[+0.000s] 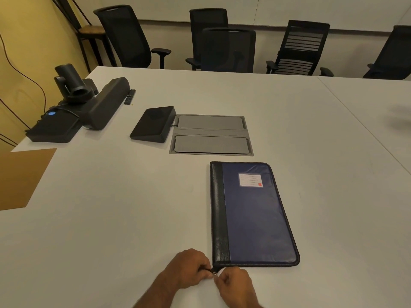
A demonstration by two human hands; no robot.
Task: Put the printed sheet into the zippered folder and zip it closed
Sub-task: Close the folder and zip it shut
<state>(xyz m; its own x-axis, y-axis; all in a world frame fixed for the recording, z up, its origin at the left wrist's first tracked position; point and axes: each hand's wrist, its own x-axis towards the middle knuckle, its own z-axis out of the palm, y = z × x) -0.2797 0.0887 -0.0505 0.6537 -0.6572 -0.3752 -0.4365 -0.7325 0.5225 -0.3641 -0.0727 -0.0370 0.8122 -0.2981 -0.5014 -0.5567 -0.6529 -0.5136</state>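
Blue-and-black, the folder [251, 215] lies shut and flat on the table [115, 218], and at its near left corner both hands meet: the left hand [189, 268] and right hand [233, 283] pinch the zip pull [214, 272] between curled fingers. No sheet shows, so it is presumably already inside, leaving only the last of the zipping, if any; farther off the floor box lid [211, 134] sits apart.

Left grip [191, 266] and right grip [233, 280] curled, fingertips meeting, forearms converging.
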